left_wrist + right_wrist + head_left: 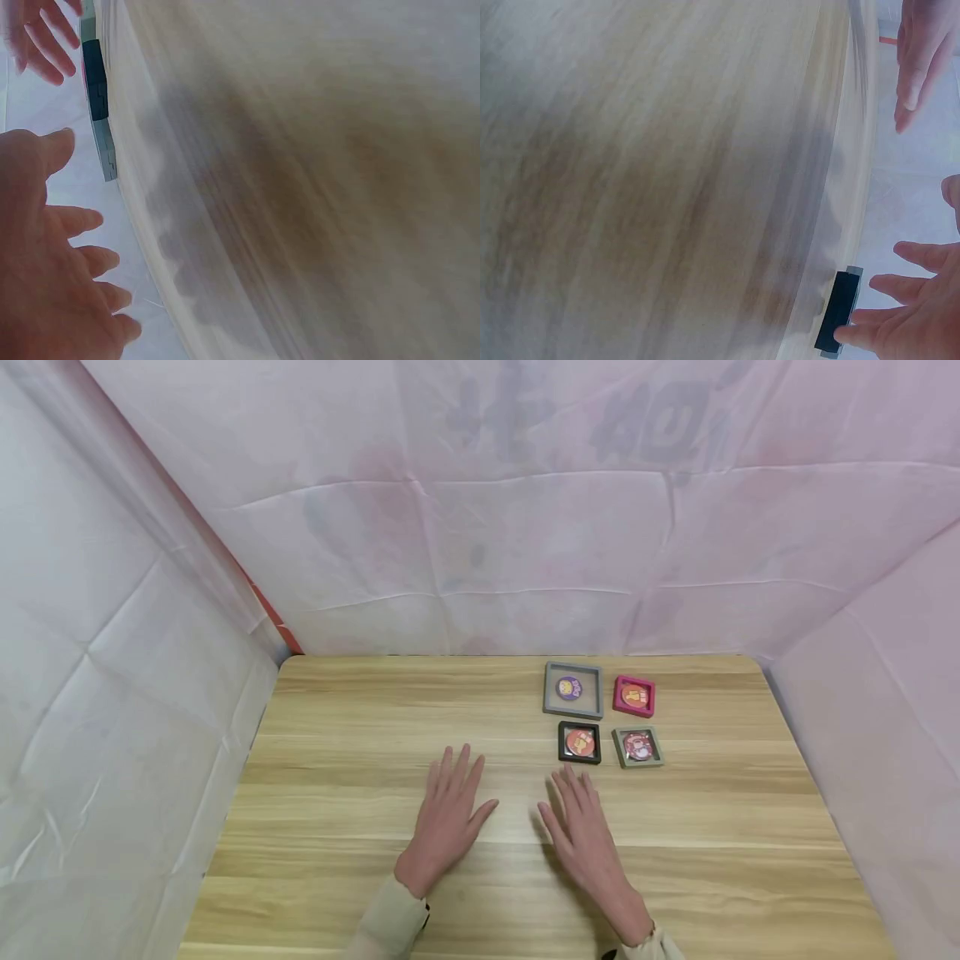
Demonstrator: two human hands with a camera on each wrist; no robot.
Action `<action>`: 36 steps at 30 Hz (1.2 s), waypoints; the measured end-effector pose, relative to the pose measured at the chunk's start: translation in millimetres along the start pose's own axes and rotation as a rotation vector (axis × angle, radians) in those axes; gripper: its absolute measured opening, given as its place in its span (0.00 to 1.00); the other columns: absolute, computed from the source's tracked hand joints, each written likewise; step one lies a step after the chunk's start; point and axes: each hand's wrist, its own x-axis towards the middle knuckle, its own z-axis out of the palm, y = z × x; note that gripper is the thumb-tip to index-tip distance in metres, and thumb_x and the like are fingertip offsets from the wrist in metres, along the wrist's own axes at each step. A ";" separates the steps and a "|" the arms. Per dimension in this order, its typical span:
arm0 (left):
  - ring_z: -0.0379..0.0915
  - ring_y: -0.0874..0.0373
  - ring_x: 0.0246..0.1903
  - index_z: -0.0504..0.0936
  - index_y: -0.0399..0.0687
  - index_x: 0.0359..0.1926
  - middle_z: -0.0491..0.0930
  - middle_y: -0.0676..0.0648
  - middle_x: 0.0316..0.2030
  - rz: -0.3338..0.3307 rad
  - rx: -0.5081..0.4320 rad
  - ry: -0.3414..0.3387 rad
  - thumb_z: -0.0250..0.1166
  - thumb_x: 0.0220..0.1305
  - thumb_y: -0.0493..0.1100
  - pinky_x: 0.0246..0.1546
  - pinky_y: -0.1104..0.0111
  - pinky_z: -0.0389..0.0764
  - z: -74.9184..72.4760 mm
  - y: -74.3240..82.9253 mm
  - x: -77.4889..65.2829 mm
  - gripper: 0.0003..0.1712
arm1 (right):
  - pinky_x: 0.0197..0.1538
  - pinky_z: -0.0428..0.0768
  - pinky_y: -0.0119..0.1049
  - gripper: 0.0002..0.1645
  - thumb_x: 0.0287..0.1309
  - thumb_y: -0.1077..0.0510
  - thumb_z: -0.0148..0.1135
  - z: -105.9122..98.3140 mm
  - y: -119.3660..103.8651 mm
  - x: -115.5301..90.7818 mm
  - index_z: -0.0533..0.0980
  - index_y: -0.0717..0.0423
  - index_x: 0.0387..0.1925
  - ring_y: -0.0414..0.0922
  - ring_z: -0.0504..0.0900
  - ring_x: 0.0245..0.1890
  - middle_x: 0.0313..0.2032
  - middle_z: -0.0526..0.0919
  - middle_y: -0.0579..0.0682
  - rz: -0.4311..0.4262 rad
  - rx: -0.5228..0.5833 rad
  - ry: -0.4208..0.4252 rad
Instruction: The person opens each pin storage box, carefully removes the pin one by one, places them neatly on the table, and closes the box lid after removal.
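Note:
My left hand hovers over the wooden table with its fingers straight and holds nothing. To its right, my right hand is also held with fingers extended and nothing in it, its fingertips just short of a black square frame with a round orange badge. Behind that lies a larger grey frame with a purple and yellow badge. A magenta frame with an orange badge sits at the back right. In front of it is a grey-green frame holding a red badge.
The wooden table fills the space around the hands. White cloth walls stand at its left, back and right. A thin red strip shows near the back left corner.

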 end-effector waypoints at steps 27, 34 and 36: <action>0.63 0.43 0.74 0.64 0.38 0.75 0.69 0.38 0.73 0.246 0.062 -0.112 0.60 0.73 0.55 0.77 0.55 0.66 22.0 40.4 88.4 0.38 | 0.61 0.79 0.62 0.30 0.72 0.53 0.59 -7.3 18.6 19.4 0.70 0.68 0.67 0.62 0.77 0.58 0.57 0.80 0.68 0.184 0.190 -0.031; 0.61 0.43 0.75 0.62 0.37 0.76 0.67 0.37 0.74 0.289 0.065 -0.140 0.60 0.73 0.54 0.78 0.53 0.62 27.0 51.2 107.6 0.40 | 0.56 0.83 0.57 0.27 0.69 0.59 0.60 -11.3 28.6 26.3 0.72 0.68 0.65 0.59 0.81 0.50 0.53 0.83 0.67 0.253 0.236 -0.021; 0.60 0.43 0.75 0.60 0.37 0.76 0.66 0.38 0.75 0.301 0.075 -0.152 0.60 0.73 0.54 0.79 0.53 0.60 30.5 55.4 113.0 0.40 | 0.53 0.84 0.55 0.26 0.69 0.60 0.59 -12.5 32.1 26.7 0.72 0.68 0.65 0.58 0.82 0.48 0.52 0.83 0.66 0.275 0.247 -0.005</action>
